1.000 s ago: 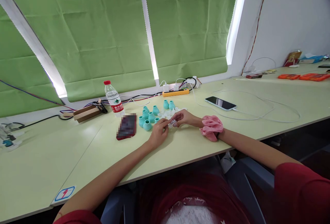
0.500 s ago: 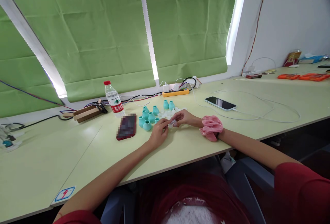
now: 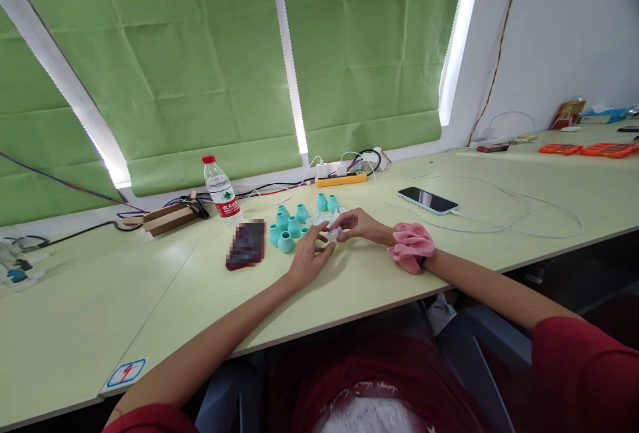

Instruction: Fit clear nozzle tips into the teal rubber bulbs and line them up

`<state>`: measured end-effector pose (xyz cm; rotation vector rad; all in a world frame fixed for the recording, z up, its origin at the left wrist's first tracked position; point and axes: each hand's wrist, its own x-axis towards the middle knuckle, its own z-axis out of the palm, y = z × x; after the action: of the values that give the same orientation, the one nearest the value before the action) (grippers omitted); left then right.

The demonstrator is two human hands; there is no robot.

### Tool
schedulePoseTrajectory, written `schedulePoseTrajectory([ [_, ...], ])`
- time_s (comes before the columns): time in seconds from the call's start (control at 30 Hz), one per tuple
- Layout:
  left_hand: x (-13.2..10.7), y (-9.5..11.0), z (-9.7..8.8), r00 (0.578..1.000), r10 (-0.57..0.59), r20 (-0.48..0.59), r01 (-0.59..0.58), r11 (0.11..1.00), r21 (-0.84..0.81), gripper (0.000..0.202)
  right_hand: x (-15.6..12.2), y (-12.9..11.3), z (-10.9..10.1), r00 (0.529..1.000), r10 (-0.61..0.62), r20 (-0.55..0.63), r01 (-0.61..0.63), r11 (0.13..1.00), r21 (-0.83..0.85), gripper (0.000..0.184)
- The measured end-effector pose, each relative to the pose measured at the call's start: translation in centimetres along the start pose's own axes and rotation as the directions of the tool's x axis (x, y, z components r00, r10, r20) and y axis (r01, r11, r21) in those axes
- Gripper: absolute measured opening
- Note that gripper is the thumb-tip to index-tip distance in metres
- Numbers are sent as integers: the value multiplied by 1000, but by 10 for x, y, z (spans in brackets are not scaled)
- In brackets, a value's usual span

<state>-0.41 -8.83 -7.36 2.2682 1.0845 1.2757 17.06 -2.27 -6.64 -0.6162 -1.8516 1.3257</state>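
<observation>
A small clear plastic piece (image 3: 333,235) is pinched in the fingertips of my right hand (image 3: 360,225), just above the table. Close by on its left, my left hand (image 3: 310,260) has thumb and fingers spread apart around the near side of the piece; whether a fingertip touches it I cannot tell. Several small turquoise vase-shaped pieces (image 3: 286,241) stand left of and behind my left hand. More translucent pieces (image 3: 319,218) lie behind my hands, partly hidden by them.
On the pale table (image 3: 399,267) lie a dark red phone (image 3: 245,244) at left and a charging phone (image 3: 428,199) at right. A water bottle (image 3: 222,193), an open cardboard box (image 3: 170,218) and a yellow power strip (image 3: 341,180) stand along the back. Orange cases (image 3: 609,149) lie far right.
My left hand's fingers have opened away from the clear plastic piece. The right hand keeps hold of it in nearly the same place.
</observation>
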Motion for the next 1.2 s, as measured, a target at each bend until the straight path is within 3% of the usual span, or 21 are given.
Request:
schedulePoseTrajectory([
  [0.23, 3, -3, 0, 992, -123, 28, 123, 992, -16, 41, -2, -5, 5, 995, -92, 37, 93, 995, -26, 24],
  [0.53, 3, -4, 0, 995, -70, 64, 62, 991, 123, 37, -4, -6, 13, 992, -118, 37, 120, 992, -45, 20],
  [1.2, 0, -5, 1, 1000, -6, 29, 2, 990, 143, 30, -4, 1, 16, 986, -153, 64, 157, 986, -60, 17],
])
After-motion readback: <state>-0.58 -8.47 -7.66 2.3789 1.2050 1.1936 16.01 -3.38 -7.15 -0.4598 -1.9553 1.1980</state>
